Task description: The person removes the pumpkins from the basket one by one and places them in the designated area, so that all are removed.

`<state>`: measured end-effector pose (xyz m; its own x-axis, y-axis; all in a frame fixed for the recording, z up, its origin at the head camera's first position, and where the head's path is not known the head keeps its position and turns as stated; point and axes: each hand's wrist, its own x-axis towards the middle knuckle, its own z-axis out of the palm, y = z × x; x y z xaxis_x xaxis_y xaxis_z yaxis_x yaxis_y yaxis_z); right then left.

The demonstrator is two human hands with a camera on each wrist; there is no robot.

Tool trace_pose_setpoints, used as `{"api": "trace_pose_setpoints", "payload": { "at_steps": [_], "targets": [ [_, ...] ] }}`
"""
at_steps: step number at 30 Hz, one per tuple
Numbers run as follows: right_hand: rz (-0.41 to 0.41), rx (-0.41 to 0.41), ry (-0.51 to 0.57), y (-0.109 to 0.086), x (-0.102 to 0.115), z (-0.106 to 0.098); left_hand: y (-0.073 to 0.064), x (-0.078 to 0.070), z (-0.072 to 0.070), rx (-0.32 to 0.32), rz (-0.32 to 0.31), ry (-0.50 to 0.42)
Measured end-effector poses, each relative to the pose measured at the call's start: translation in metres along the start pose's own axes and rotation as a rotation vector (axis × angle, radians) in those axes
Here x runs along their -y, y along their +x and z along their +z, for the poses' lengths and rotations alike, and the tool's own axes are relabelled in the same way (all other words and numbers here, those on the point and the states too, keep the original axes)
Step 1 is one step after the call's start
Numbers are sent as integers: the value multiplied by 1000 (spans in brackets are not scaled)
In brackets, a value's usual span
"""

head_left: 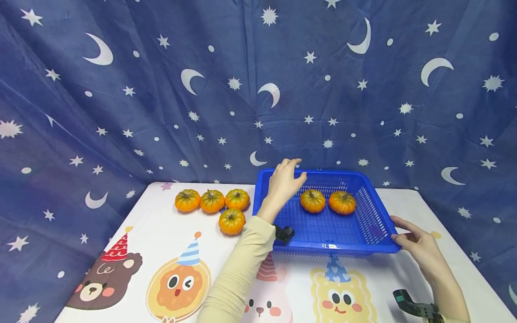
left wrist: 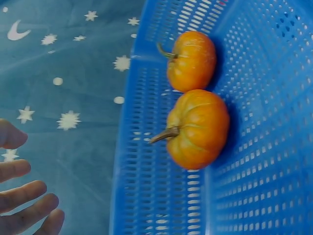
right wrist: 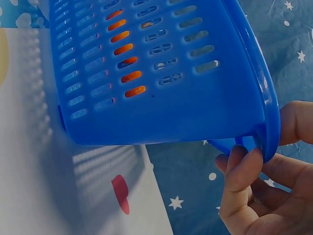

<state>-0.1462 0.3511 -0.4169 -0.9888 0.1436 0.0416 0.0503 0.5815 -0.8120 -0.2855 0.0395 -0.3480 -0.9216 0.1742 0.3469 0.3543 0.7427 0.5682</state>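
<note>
A blue plastic basket (head_left: 315,231) with slotted walls stands at the back of the table. Inside it, two small orange pumpkins lie side by side, a left one (head_left: 313,201) and a right one (head_left: 342,202). My left hand (head_left: 284,181) hovers over the basket's left part, holding nothing, its fingers spread apart in the left wrist view. At the basket's right side, my right hand (head_left: 420,244) grips the rim, the fingers bent about its edge in the right wrist view. Part of the left rim is hidden behind the left arm.
Left of the basket, several more pumpkins sit on the white cartoon-print tablecloth (head_left: 226,269): three in a row, with the middle one (head_left: 212,201) among them, and one nearer pumpkin (head_left: 232,221). A blue curtain (head_left: 226,98) with moons and stars hangs behind the table.
</note>
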Motion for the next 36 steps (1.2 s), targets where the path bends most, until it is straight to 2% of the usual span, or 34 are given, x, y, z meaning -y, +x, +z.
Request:
{"api": "trace_pose_setpoints", "payload": {
  "at_steps": [5,14,25,31,36],
  "targets": [
    [-2,-7,2,0,0,0,6,1,15,48,-36,21],
    [-25,-15,14,-1,1,1,12,6,35,63,-76,-17],
    [-8,-13,3,-1,2,0,21,9,58,88,-149,-170],
    [1,-14,-9,-1,1,0,22,16,70,147,-140,-209],
    [-8,-21,-7,-1,1,0,22,22,80,194,-114,-200]
  ]
}}
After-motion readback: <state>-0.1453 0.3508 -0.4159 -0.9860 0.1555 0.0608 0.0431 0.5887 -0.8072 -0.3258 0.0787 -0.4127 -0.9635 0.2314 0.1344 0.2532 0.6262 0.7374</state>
